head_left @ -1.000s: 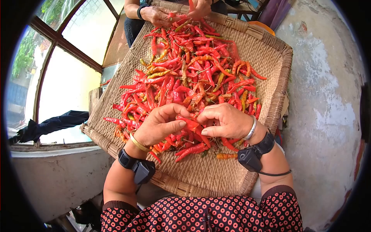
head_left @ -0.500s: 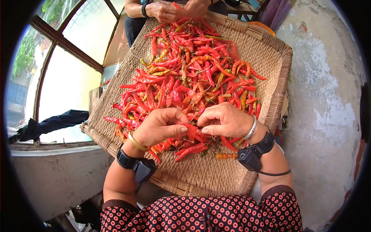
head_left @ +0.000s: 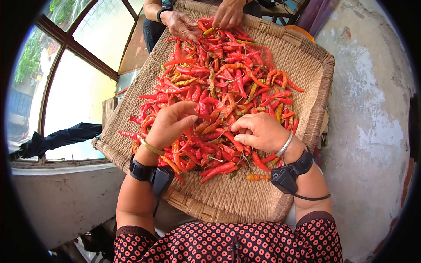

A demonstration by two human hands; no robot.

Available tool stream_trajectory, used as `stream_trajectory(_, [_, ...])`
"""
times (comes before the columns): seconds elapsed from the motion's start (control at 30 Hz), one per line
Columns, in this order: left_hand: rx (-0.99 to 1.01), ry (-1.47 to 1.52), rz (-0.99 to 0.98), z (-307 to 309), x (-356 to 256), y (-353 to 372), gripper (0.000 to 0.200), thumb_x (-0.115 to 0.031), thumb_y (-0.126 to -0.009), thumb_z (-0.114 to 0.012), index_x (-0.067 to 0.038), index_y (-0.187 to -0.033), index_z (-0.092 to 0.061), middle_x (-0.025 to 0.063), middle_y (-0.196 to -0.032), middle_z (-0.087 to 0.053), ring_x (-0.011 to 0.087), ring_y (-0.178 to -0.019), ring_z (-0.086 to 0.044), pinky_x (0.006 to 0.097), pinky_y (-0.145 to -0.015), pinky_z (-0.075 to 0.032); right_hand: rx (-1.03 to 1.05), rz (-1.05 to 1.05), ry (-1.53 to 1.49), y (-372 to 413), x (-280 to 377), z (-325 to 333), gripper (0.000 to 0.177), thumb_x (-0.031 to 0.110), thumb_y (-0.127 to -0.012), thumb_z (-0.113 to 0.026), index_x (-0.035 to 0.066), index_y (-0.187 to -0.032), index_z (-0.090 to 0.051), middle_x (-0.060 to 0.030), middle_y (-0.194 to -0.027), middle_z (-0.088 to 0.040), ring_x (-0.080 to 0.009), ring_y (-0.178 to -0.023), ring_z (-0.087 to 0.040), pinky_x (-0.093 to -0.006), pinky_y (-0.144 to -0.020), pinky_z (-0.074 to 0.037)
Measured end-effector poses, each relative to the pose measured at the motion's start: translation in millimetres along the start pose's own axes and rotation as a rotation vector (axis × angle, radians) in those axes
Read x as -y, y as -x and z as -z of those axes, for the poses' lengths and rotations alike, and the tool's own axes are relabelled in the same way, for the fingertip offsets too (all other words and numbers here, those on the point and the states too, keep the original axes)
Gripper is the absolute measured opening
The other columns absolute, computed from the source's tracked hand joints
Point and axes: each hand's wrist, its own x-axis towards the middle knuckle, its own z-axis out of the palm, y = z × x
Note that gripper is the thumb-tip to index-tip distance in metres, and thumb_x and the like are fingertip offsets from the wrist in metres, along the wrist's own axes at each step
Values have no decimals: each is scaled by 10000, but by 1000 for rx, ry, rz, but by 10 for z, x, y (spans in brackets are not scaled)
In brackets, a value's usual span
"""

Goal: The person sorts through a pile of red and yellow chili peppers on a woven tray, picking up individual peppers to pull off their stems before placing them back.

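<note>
Red, orange and a few yellowish chili peppers [head_left: 219, 101] lie heaped on a square woven tray [head_left: 237, 197]. My left hand [head_left: 173, 122] hovers over the left middle of the heap, thumb and fingers apart, with nothing seen between them. To its right, my right hand [head_left: 261, 133] is bent over the peppers with thumb and fingertips close together; whatever they may hold is too small to make out. A pepper with a pale green stem [head_left: 215, 158] lies between and below my hands.
Across the tray, another person's two hands [head_left: 180, 24] touch peppers at the far edge. A barred window [head_left: 66, 41] with dark cloth [head_left: 66, 138] on its sill is at the left. A worn wall [head_left: 368, 131] stands at the right.
My left hand has moved up and left, away from my right hand, and its fingers have parted. My right hand has shifted slightly. The other person's hands have separated and lowered to the peppers.
</note>
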Motion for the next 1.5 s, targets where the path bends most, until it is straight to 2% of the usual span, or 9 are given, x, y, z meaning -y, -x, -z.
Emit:
stream_trajectory(0.07, [91, -265, 62, -173, -53, 30, 452, -202, -805, -640, -44, -1197, -480, 84, -1034, -564, 141, -748, -595, 275, -616, -493, 86, -28, 68, 17, -16, -36, 230, 236, -743, -618, 56, -885, -613, -129, -786, -616, -303, -762, -598, -386, -687, -467])
stream_trajectory(0.13, [-142, -770, -404, -348, -63, 37, 388, -252, -773, -642, -78, -1103, -537, 96, -956, -568, 238, -704, -606, 333, -579, -502, 255, -93, 170, 21, 7, -34, 282, 269, -732, -623, 82, -942, -606, -140, -815, -613, -320, -796, -589, -413, -705, -454])
stream_trajectory(0.63, [147, -857, -169, -414, -45, 72, 413, -186, -686, -655, -68, -1062, -529, 128, -814, -600, 307, -740, -596, 399, -641, -478, 367, -76, 109, 24, 30, -7, 356, 282, -723, -638, 58, -995, -587, -130, -786, -607, -294, -743, -594, -386, -669, -458])
stream_trajectory(0.83, [203, -650, -226, -368, -226, 165, 347, -114, -702, -654, -47, -1026, -551, 91, -725, -608, 250, -642, -605, 346, -583, -477, 77, 1, 53, -5, 75, 36, 314, 217, -715, -642, 32, -963, -588, -134, -802, -607, -291, -774, -603, -369, -706, -479])
stream_trajectory(0.93, [378, 41, -70, -329, -366, 282, 291, -8, -749, -642, -35, -1031, -573, -4, -735, -570, 54, -663, -521, 223, -598, -446, 37, 89, -241, -10, 169, 138, 401, 148, -692, -682, 42, -1063, -570, -81, -991, -566, -209, -862, -573, -314, -704, -466])
stream_trajectory(1.03, [418, 238, -242, -371, -380, 339, 239, -15, -781, -625, -36, -1015, -580, -43, -751, -552, 35, -675, -504, 202, -608, -439, 90, 286, -364, -13, 112, 44, 419, 151, -695, -680, 45, -1082, -560, -105, -1046, -544, -237, -961, -540, -327, -802, -438])
stream_trajectory(1.17, [522, 522, -11, -306, -514, 422, 157, -53, -764, -669, -32, -911, -617, -13, -817, -591, 41, -687, -510, 184, -587, -401, 237, 308, -266, -18, 74, 20, 250, 130, -706, -667, 34, -929, -609, -127, -1049, -536, -260, -978, -532, -338, -837, -417])
stream_trajectory(1.37, [585, 527, -76, -7, -419, 413, 160, -23, -774, -637, -8, -931, -606, 6, -797, -586, 53, -742, -524, 203, -645, -412, 163, 193, -214, -2, 24, 60, 175, 159, -704, -635, 27, -811, -595, -98, -838, -551, -262, -798, -562, -346, -720, -447])
stream_trajectory(1.5, [319, 802, -395, 169, -402, 354, 173, -58, -697, -685, -17, -833, -585, 74, -758, -577, 148, -682, -523, 234, -617, -398, 199, 106, -9, 27, -94, 6, 272, 242, -706, -650, 34, -872, -595, -117, -816, -550, -289, -793, -564, -368, -697, -448])
